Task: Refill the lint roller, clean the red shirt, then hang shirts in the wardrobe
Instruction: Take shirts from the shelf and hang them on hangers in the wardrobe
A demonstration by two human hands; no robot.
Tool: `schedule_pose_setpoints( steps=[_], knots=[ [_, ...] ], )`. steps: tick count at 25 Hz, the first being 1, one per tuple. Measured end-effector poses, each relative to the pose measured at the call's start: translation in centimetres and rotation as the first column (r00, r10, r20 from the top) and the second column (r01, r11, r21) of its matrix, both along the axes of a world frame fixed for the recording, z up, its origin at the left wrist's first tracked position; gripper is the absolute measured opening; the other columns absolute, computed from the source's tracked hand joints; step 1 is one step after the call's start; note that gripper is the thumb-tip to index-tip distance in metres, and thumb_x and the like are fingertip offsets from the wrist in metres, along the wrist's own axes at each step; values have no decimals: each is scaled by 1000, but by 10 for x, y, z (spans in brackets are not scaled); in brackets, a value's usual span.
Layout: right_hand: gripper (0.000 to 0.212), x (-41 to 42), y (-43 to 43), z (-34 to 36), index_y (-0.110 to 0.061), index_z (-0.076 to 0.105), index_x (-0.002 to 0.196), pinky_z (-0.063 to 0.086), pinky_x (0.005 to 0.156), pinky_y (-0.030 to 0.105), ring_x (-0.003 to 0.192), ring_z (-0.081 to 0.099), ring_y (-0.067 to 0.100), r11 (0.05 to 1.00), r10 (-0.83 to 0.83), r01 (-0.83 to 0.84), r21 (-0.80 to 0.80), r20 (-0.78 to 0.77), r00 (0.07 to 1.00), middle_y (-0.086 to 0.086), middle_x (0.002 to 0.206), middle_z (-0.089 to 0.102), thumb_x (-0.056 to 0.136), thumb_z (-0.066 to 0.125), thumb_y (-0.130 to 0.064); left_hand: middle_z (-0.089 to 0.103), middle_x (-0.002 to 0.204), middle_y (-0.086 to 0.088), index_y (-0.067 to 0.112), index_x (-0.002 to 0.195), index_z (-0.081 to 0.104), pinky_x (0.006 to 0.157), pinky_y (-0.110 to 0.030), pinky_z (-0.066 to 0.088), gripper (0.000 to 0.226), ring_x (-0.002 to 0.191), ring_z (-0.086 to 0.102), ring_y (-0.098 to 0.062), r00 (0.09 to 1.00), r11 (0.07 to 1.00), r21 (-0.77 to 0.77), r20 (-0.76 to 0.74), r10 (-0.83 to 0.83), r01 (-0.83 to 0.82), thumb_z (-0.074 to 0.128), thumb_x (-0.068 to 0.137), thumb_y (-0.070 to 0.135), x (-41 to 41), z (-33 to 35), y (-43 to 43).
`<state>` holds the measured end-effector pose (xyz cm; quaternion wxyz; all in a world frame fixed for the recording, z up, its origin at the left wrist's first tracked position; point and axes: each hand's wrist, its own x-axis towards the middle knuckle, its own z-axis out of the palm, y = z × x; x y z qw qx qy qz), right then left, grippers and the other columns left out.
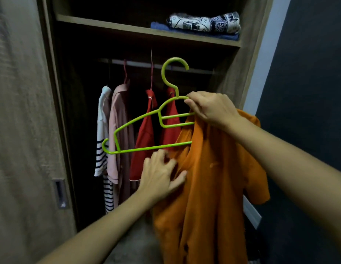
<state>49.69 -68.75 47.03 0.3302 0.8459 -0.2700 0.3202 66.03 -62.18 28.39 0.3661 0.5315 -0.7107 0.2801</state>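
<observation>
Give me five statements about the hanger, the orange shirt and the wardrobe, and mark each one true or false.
1. The right hand holds the green hanger near its neck. True.
2. The orange shirt is fully on the hanger. False: only the hanger's right end is inside the shirt; its left end is bare.
3. The left hand touches the orange shirt near its collar. True.
4. The hanger's hook is over the wardrobe rail. False: it is held in front of the rail, not hooked.
5. The shelf above the rail is bare. False: folded cloths lie on it.
</observation>
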Motion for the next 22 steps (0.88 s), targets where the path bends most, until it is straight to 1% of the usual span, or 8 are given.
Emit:
schedule_pose_setpoints(
  steps=[2, 5, 7, 9, 12, 16, 19, 22],
  knots=[
    [47, -12, 3, 7, -16, 58, 108, 53, 56, 38, 80, 66, 31, 999, 43, -43, 21, 4, 999, 8, 95, 67, 95, 24, -45, 55, 109, -12, 21, 84, 68, 76, -41, 46, 54, 99, 55, -31, 994, 984, 177, -100, 41, -23, 38, 81, 67, 22, -27, -14],
    [52, -42, -3, 3, -16, 59, 106, 54, 59, 44, 80, 65, 31, 996, 40, -37, 84, -31, 999, 9, 91, 67, 94, 21, -49, 53, 108, -5, 18, 92, 72, 95, -36, 42, 75, 108, 49, -15, 910, 902, 311, -378, -172, 300, 34, 77, 80, 74, -43, -31],
    [61, -61, -10, -13, -15, 59, 104, 55, 56, 45, 75, 65, 33, 994, 6, 3, 106, -85, 996, 11, 87, 66, 94, 14, -53, 53, 102, -1, 15, 94, 69, 98, -29, 37, 78, 102, 46, 1, 913, 804, 446, -294, -284, 394, 30, 78, 80, 109, -31, -36],
    [66, -73, -14, -36, -12, 61, 100, 54, 47, 42, 63, 65, 33, 995, 0, 11, 95, -116, 993, 12, 81, 66, 95, 10, -55, 49, 89, 7, 16, 88, 65, 86, -23, 41, 75, 84, 46, 6, 936, 750, 569, -122, -329, 338, 24, 81, 79, 127, -8, -39],
    [66, -72, -14, -73, -15, 63, 94, 50, 36, 34, 51, 63, 28, 998, -1, 10, 55, -163, 987, 8, 74, 66, 96, 10, -54, 42, 71, 15, 13, 75, 58, 67, -18, 35, 66, 70, 44, -3, 915, 797, 513, 50, -400, 319, 26, 87, 70, 120, 30, -39],
    [65, -53, -2, -92, -21, 59, 101, 55, 55, 40, 74, 65, 22, 956, 14, -21, 292, 28, 1000, 1, 86, 65, 92, 8, -60, 54, 84, 8, 30, 95, 47, 69, -28, 45, 39, 77, 55, -7, 860, 794, 479, 139, -491, 375, 26, 89, 63, 91, 56, -26],
    [48, -49, 3, -97, -29, 53, 92, 53, 59, 44, 74, 61, 17, 933, 64, -119, 339, 169, 984, -11, 79, 55, 93, 15, -59, 60, 89, 6, 36, 125, 34, 77, -21, 45, 38, 86, 59, 2, 870, 751, 452, -141, -473, 482, 53, 92, 34, 76, 66, -10],
    [43, -41, 7, -93, -26, 56, 90, 51, 61, 42, 73, 59, 11, 894, 92, -204, 399, 281, 955, -12, 78, 56, 94, 25, -56, 63, 78, -7, 40, 130, 22, 71, -35, 50, 63, 77, 65, -23, 937, 901, 278, -201, -286, 334, 62, 86, 18, 73, 77, -7]
  ],
)
